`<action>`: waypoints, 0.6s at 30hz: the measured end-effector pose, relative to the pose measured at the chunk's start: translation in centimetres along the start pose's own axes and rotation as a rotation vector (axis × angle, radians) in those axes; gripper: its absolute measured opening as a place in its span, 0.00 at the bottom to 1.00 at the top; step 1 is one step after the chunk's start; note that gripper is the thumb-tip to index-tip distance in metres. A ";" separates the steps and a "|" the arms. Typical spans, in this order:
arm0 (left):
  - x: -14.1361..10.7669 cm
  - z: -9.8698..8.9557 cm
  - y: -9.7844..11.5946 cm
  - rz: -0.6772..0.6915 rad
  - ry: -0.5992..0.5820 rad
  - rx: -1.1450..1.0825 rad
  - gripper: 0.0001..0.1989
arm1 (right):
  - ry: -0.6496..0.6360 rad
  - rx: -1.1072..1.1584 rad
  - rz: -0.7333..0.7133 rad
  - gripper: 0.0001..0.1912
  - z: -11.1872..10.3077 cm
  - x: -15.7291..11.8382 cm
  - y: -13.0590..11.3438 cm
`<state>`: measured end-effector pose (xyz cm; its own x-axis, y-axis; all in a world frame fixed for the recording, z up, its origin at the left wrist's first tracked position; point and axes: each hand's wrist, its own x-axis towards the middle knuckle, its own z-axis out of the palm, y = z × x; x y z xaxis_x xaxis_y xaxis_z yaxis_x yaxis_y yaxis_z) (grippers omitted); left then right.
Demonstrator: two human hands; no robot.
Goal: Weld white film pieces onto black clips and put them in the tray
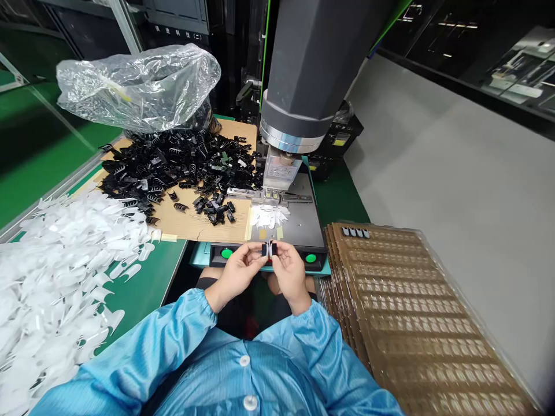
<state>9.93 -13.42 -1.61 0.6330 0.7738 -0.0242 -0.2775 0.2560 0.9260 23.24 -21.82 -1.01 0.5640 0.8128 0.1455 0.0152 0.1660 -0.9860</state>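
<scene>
On my far left, a wide pile of white plastic pieces (65,289) spreads over the green table (151,277), running up to the near left corner of the cardboard sheet (225,225). A heap of black clips (173,162) covers the far and left parts of that sheet, with a looser cluster close to its near right corner. A clear plastic bag (143,86) stands at the far edge, behind the heap.

My left hand (240,268) and my right hand (291,274) are close together at the near edge of the machine base (303,225), fingertips pinched on some small black and white parts (269,250) between them. I cannot tell whether those are joined. A green button (226,253) shows to the left of my hands and another green button (310,258) to the right.

Beyond my hands, a small pile of white pieces (269,216) lies on the left side of the base, just in front of the metal fixture (271,196). The dark machine head (303,75) hangs above.

To my right is a stack of brown trays (416,300); four small pieces (356,233) sit in a row at the top one's far left corner.
</scene>
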 end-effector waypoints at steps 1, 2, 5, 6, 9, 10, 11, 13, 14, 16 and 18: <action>0.0 -0.1 -0.1 -0.005 0.002 -0.005 0.22 | -0.001 0.000 0.001 0.18 0.0 0.0 0.1; 0.0 -0.1 -0.2 -0.010 0.003 -0.009 0.22 | 0.000 0.000 0.001 0.18 0.0 -0.1 0.2; -0.1 -0.2 -0.5 -0.023 0.006 -0.013 0.22 | 0.001 0.005 0.000 0.17 0.0 -0.1 0.4; -0.1 -0.2 -0.5 -0.023 0.007 -0.013 0.22 | 0.001 0.008 0.000 0.17 0.1 -0.2 0.5; -0.2 -0.2 -0.6 -0.026 0.004 -0.014 0.21 | -0.002 0.017 -0.004 0.17 0.1 -0.2 0.5; -0.2 -0.2 -0.5 -0.030 0.001 -0.017 0.21 | -0.005 0.018 -0.004 0.17 0.1 -0.2 0.5; -0.2 -0.2 -0.5 -0.034 -0.003 -0.020 0.21 | -0.008 0.017 -0.003 0.17 0.1 -0.2 0.5; -0.2 -0.2 -0.5 -0.038 -0.010 -0.021 0.21 | -0.013 0.009 0.002 0.17 0.0 -0.3 0.5; -0.1 -0.3 -0.5 -0.035 -0.011 -0.019 0.21 | -0.013 0.003 0.005 0.17 0.0 -0.4 0.6; -0.1 -0.3 -0.5 -0.029 -0.015 -0.016 0.21 | -0.010 -0.009 0.007 0.18 -0.1 -0.4 0.6; -0.1 -0.3 -0.5 -0.030 -0.020 -0.021 0.21 | -0.003 -0.020 -0.001 0.18 -0.1 -0.5 0.8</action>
<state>9.80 -13.46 -2.23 0.6557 0.7538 -0.0437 -0.2735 0.2911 0.9168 23.03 -22.21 -1.84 0.5613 0.8145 0.1469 0.0326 0.1555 -0.9873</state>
